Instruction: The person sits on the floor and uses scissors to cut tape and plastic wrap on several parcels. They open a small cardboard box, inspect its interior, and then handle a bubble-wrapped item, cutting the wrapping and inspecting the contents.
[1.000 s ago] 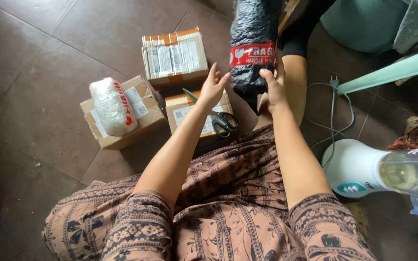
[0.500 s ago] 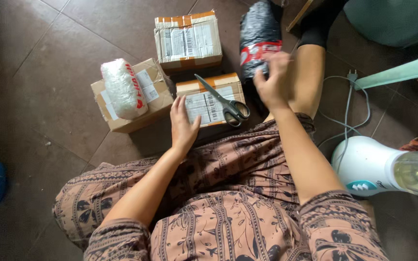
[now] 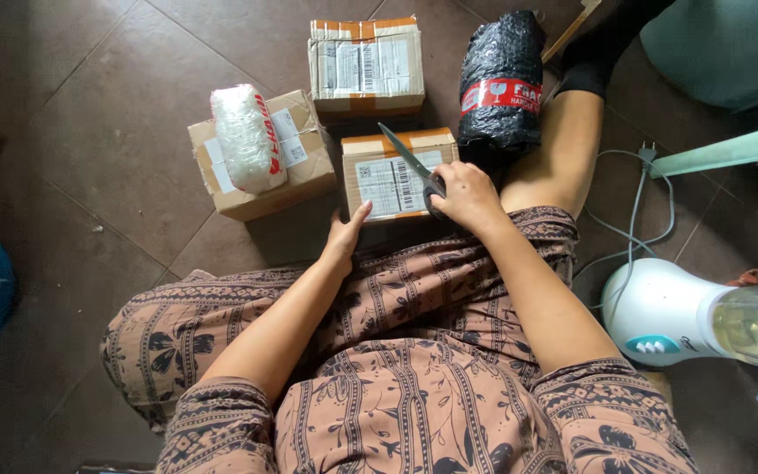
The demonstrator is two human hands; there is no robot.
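Item: small cardboard box point(image 3: 394, 175) on the floor against my knees. My right hand point(image 3: 465, 197) grips scissors point(image 3: 414, 164); left hand point(image 3: 345, 238), open, steadies its edge. I'd cut shallow along the tape.

Scissors point(image 3: 412, 164): bare metal blades, dull sheen, dark plastic handles in the right hand point(image 3: 465, 197). Near box point(image 3: 394, 175) at the left hand point(image 3: 344, 239): matt brown cardboard, orange tape, white paper label. Far box point(image 3: 367, 66): same cardboard, glossy clear tape. Left box point(image 3: 261, 158): matt cardboard, carrying a white bundle point(image 3: 246, 136) in shiny stretch film. Black parcel point(image 3: 502, 77): crinkled glossy plastic wrap, red tape band. Floor point(image 3: 107, 79): smooth brown tile, slight gloss. Garment point(image 3: 414, 351): soft printed cloth.
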